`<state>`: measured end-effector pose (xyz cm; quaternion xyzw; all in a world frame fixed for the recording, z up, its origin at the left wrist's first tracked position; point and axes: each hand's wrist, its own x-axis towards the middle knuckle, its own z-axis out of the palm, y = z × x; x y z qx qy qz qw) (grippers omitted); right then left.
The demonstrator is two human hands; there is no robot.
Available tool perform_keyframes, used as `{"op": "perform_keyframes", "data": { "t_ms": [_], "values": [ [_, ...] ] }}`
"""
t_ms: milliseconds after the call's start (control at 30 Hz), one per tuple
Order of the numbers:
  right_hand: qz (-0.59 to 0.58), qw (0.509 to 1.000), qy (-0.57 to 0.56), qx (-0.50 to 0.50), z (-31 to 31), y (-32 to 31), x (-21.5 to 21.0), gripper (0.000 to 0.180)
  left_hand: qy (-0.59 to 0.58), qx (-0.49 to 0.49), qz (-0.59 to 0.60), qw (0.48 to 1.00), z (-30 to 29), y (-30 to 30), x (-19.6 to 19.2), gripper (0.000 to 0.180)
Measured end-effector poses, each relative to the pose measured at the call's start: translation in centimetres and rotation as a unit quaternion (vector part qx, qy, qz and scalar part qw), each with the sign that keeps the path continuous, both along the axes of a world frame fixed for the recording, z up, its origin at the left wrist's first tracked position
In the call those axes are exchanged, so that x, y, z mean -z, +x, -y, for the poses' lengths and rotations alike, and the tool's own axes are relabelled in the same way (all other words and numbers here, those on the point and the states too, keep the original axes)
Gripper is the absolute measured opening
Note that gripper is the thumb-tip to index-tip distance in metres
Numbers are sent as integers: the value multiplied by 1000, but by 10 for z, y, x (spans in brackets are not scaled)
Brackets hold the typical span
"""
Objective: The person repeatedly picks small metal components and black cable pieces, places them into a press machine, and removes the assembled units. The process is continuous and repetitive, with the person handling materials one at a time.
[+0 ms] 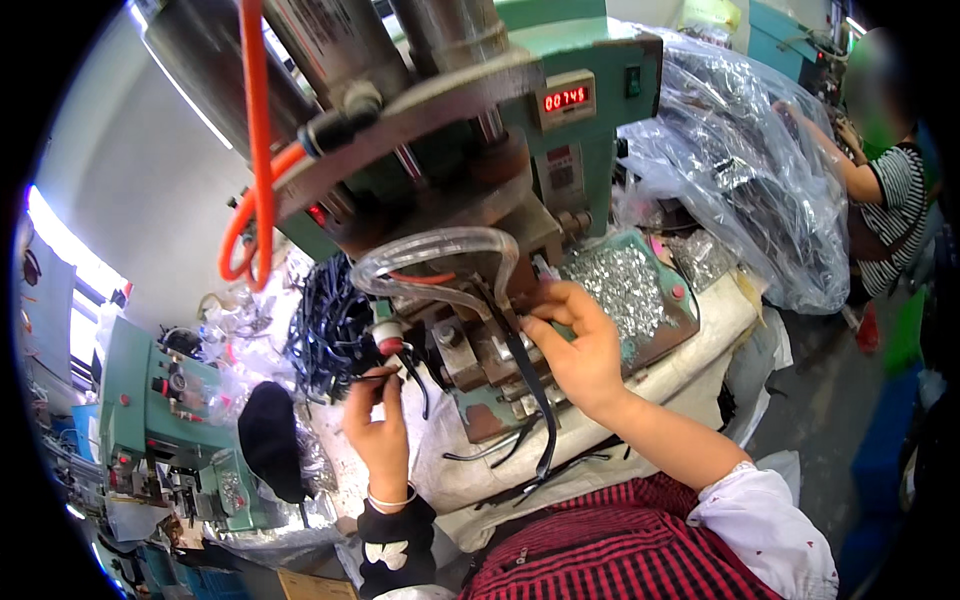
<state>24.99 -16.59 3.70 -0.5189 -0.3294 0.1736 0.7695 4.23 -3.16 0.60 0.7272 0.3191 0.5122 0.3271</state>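
My right hand (582,352) reaches into the metal fixture (478,350) under the press, its thumb and fingertips closed; what they pinch is too small to make out. Beside those fingertips a black eyeglass temple (535,385) lies through the fixture, its curved end hanging toward me. To the left, my left hand (378,435) pinches another dark eyeglass temple (374,378) near a red-topped knob (388,340). Several more loose temples (510,448) lie on the cloth-covered bench in front of the fixture. A clear tube (440,245) loops above the fixture.
A green press (590,125) with a lit counter rises over the bench. Small silver metal parts (615,290) fill a tray at right; a heap of dark temples (335,325) lies left. Plastic-wrapped goods (740,165) and a co-worker in stripes (895,215) are at far right.
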Motion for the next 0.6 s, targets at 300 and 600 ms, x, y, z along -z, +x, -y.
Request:
{"op": "perform_keyframes", "data": {
  "t_ms": [300,600],
  "values": [
    [-116,990,-7,-82,4,-12,-23,44,129,104,124,978,27,47,-98,6],
    [-22,995,-46,-91,8,-5,-30,51,228,139,136,954,54,38,-83,7]
  ]
}}
